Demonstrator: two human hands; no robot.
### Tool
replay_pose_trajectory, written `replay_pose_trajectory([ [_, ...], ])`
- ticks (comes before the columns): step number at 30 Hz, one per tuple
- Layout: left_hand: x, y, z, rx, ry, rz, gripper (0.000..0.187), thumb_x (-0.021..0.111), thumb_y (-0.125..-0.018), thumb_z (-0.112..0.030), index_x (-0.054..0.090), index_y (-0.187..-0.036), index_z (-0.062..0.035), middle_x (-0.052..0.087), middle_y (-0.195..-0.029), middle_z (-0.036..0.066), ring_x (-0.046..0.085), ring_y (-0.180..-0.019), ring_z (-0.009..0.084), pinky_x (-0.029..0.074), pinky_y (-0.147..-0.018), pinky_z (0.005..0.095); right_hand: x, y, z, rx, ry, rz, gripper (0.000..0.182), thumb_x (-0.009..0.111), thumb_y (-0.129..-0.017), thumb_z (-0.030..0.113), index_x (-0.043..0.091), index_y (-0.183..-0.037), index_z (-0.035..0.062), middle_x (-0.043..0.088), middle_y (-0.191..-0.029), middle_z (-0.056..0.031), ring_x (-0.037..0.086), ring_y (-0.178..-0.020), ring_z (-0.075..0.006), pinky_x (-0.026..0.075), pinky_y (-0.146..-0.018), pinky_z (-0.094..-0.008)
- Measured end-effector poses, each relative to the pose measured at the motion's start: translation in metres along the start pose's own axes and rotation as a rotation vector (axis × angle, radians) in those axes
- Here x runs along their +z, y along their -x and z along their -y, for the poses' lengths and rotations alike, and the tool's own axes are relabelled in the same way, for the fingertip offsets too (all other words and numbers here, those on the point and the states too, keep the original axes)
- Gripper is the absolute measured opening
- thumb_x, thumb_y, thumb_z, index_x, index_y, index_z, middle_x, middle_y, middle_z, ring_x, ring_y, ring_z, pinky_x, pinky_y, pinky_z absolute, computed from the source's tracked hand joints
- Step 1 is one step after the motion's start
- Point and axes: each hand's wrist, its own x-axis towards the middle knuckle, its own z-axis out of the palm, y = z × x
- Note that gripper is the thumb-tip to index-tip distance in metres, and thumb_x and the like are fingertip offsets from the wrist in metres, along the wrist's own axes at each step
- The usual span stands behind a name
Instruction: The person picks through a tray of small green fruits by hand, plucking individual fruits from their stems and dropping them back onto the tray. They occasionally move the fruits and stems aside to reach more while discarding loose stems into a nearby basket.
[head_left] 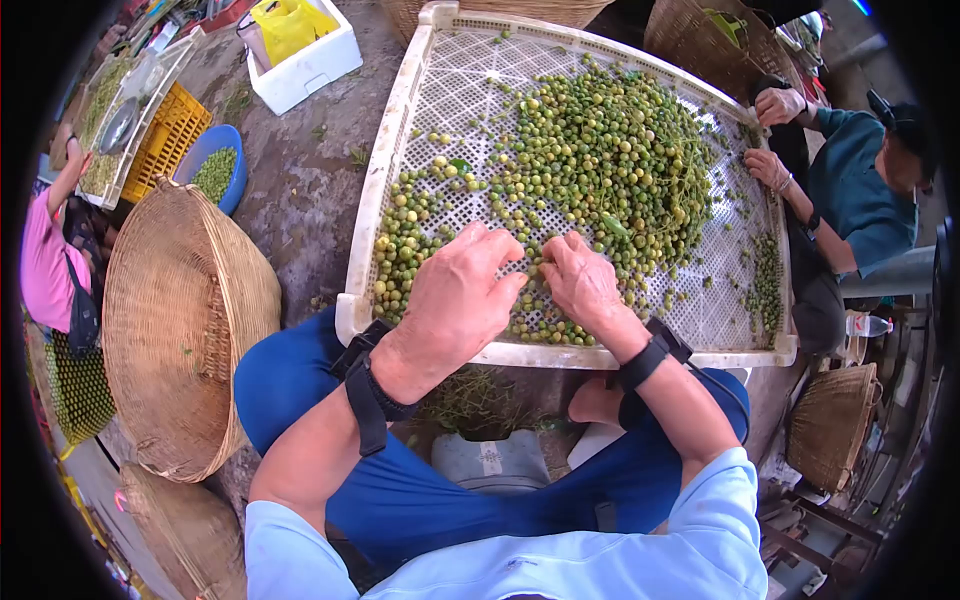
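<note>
A pile of small round green and yellowish fruits (590, 150), some still on thin stems, lies on a white lattice plastic tray (720, 290) across my knees. At the near edge of the pile, my left hand (455, 295) is closed, thumb and fingers bent together. Just beside it my right hand (583, 283) is also closed, its fingertips down among the fruits. What either hand pinches is hidden by the fingers. Loose fruits (395, 285) are gathered in the tray's near left corner, left of my left hand.
A large woven basket (150, 330) stands to my left, near a blue basin (222, 165) of green fruits and a white foam box (310, 65). On the right, another person (850, 190) works at the tray's far side. Stems (480, 400) litter the ground below the tray.
</note>
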Motion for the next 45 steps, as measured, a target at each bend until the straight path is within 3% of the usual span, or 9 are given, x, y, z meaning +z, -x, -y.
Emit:
replay_pose_trajectory([
  [11, 0.011, 0.007, 0.007, -0.035, -0.052, 0.151, 0.008, 0.064, -0.077, -0.005, 0.061, -0.082, -0.0005, 0.058, -0.073, 0.011, 0.058, -0.058, 0.0197, 0.046, -0.055, 0.0306, -0.030, 0.007, 0.017, 0.060, -0.289, -0.009, 0.006, 0.054, -0.078, 0.010, 0.053, -0.078, 0.0044, 0.057, -0.075, -0.0141, 0.057, -0.069, -0.0344, 0.046, -0.063, -0.0440],
  [16, 0.025, 0.007, 0.005, -0.050, -0.039, 0.230, 0.009, 0.064, -0.077, -0.004, 0.063, -0.085, 0.0001, 0.059, -0.074, 0.011, 0.058, -0.057, 0.0188, 0.046, -0.054, 0.0296, -0.012, 0.037, 0.010, 0.052, 0.153, 0.117, 0.017, 0.056, -0.079, 0.018, 0.051, -0.082, 0.0017, 0.057, -0.086, -0.0171, 0.062, -0.064, -0.0310, 0.050, -0.056, -0.0404],
  [21, 0.036, 0.007, 0.009, 0.006, -0.119, 0.310, 0.007, 0.061, -0.078, -0.001, 0.063, -0.084, 0.0011, 0.058, -0.073, 0.011, 0.057, -0.059, 0.0197, 0.044, -0.055, 0.0303, -0.033, 0.072, 0.030, -0.072, -0.177, 0.182, 0.015, 0.056, -0.080, 0.018, 0.052, -0.075, 0.0040, 0.057, -0.069, -0.0133, 0.061, -0.056, -0.0311, 0.047, -0.047, -0.0414],
  [23, 0.041, 0.008, 0.006, 0.050, -0.101, 0.329, 0.009, 0.059, -0.079, 0.000, 0.063, -0.086, 0.0015, 0.059, -0.072, 0.012, 0.057, -0.061, 0.0214, 0.044, -0.056, 0.0313, -0.040, 0.088, 0.032, -0.193, -0.343, 0.295, 0.026, 0.059, -0.082, 0.028, 0.056, -0.071, 0.0038, 0.057, -0.063, -0.0141, 0.059, -0.053, -0.0317, 0.047, -0.047, -0.0415],
  [25, 0.044, 0.009, -0.008, 0.021, 0.039, 0.402, 0.012, 0.057, -0.079, 0.000, 0.062, -0.090, 0.0009, 0.060, -0.073, 0.013, 0.057, -0.061, 0.0224, 0.044, -0.056, 0.0315, -0.051, 0.098, 0.032, -0.274, -0.169, 0.586, 0.036, 0.061, -0.082, 0.038, 0.060, -0.072, 0.0036, 0.058, -0.063, -0.0142, 0.060, -0.054, -0.0326, 0.047, -0.049, -0.0425],
  [28, 0.045, 0.016, -0.024, -0.069, -0.008, 0.616, 0.016, 0.059, -0.080, -0.004, 0.063, -0.095, -0.0012, 0.060, -0.073, 0.014, 0.058, -0.061, 0.0249, 0.046, -0.058, 0.0318, -0.059, 0.097, 0.023, -0.135, -0.167, 0.526, 0.042, 0.062, -0.080, 0.045, 0.062, -0.071, 0.0044, 0.060, -0.066, -0.0143, 0.062, -0.058, -0.0322, 0.048, -0.052, -0.0426],
  [31, 0.046, 0.020, -0.028, -0.068, -0.069, 0.796, 0.024, 0.065, -0.079, -0.015, 0.063, -0.099, -0.0012, 0.059, -0.076, 0.015, 0.059, -0.067, 0.0296, 0.048, -0.063, 0.0358, -0.072, 0.084, -0.002, 0.025, -0.092, 0.261, 0.020, 0.060, -0.081, 0.022, 0.057, -0.092, 0.0057, 0.058, -0.080, -0.0123, 0.062, -0.071, -0.0297, 0.050, -0.058, -0.0401],
  [35, 0.048, 0.028, -0.019, 0.194, 0.076, 1.010, 0.029, 0.066, -0.079, -0.018, 0.060, -0.098, 0.0019, 0.054, -0.100, 0.015, 0.056, -0.090, 0.0327, 0.047, -0.075, 0.0383, -0.068, 0.070, -0.038, 0.041, 0.119, 0.073, 0.032, 0.055, -0.074, 0.001, 0.053, -0.106, 0.0097, 0.049, -0.094, -0.0122, 0.055, -0.089, -0.0281, 0.050, -0.065, -0.0392],
  [45, 0.054, 0.025, -0.016, 0.094, 0.108, 0.604, 0.015, 0.063, -0.079, -0.008, 0.059, -0.091, -0.0007, 0.055, -0.082, 0.013, 0.057, -0.072, 0.0319, 0.047, -0.064, 0.0383, -0.057, 0.056, -0.048, -0.028, -0.052, 0.044, 0.014, 0.055, -0.075, 0.000, 0.053, -0.089, 0.0040, 0.050, -0.083, -0.0126, 0.054, -0.080, -0.0310, 0.047, -0.067, -0.0404],
])
